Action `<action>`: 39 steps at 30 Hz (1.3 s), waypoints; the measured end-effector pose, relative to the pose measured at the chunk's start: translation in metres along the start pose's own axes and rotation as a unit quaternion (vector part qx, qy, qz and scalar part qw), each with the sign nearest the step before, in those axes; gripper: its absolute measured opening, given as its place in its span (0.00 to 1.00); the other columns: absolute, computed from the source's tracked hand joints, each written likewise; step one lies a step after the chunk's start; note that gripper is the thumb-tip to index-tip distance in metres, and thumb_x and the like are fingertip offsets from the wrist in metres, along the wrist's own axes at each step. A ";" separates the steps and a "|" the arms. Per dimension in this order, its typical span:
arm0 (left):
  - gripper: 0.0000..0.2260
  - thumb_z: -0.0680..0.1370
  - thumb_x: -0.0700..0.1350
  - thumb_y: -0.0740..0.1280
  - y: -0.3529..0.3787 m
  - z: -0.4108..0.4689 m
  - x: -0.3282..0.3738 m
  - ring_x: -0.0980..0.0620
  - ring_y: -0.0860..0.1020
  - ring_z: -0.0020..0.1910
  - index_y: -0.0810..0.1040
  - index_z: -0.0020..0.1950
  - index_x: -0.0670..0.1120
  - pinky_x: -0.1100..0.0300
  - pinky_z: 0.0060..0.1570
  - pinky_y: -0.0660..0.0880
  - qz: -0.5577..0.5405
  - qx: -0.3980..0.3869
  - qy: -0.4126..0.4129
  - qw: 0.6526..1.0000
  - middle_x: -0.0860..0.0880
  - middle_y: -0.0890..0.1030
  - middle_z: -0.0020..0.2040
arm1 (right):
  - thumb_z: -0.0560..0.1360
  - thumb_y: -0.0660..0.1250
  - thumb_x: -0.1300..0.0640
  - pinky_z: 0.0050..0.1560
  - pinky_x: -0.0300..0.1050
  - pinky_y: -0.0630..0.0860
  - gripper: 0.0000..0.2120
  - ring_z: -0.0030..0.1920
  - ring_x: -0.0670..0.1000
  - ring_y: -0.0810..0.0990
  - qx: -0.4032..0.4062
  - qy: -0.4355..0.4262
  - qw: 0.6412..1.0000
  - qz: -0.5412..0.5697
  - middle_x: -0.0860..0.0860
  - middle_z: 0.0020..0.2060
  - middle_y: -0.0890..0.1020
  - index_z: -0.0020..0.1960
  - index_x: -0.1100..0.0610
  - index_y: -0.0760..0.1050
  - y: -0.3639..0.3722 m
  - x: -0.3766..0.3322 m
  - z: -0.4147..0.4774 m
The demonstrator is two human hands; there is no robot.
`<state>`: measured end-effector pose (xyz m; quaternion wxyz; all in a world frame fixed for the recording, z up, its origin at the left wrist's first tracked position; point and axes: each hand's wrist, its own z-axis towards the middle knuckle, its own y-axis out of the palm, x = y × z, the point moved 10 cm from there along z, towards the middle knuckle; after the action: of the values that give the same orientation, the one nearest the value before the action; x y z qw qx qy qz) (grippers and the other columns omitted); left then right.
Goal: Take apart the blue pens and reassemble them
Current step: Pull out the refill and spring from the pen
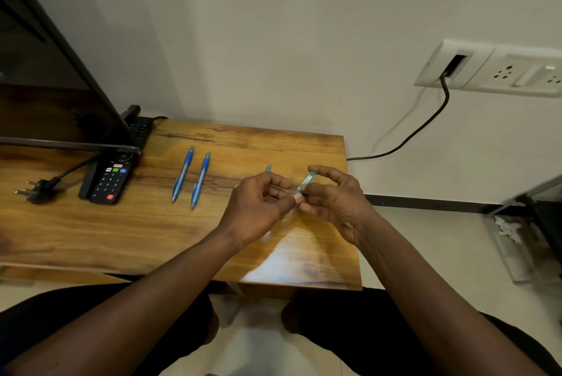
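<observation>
Both hands are up over the right side of the table, fingertips meeting in the middle. The right hand is pinching a short, translucent blue-green pen piece, a stubby tube tilted up and away, gripped near its lower end. The left hand is curled in with thumb and forefinger closed right at that same lower end, touching the piece or something tiny there; it's blurry, so I can't tell exactly what it's got.

Just behind the left hand's fingers, a small blue tip of another pen part pokes out, the rest hidden.

Further left, two whole blue pens lie side by side on the wood, nearly parallel, slim with glossy plastic barrels and pointed ends facing the near edge.

The table is glossy wood with a strong dark grain and a bright glare patch near the front right corner.

Left of the pens sits a black remote with coloured buttons, partly under the edge of a dark screen, and a black plug lies loose beside it.
</observation>
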<state>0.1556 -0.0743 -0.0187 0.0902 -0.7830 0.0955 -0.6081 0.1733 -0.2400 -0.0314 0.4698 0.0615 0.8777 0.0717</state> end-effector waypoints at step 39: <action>0.04 0.77 0.47 0.75 0.021 0.000 -0.019 0.61 0.82 0.41 0.87 0.46 0.56 0.60 0.43 0.80 0.316 0.022 0.024 0.948 0.60 0.85 0.39 | 0.76 0.70 0.71 0.46 0.47 0.82 0.22 0.48 0.57 0.85 0.082 -0.002 0.992 0.092 0.62 0.53 0.85 0.67 0.56 0.75 -0.029 0.001 0.005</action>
<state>0.1499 -0.0895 -0.0413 0.2930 -0.6956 0.3267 -0.5688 0.1756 -0.2679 -0.0403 0.4567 0.1804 0.8701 0.0420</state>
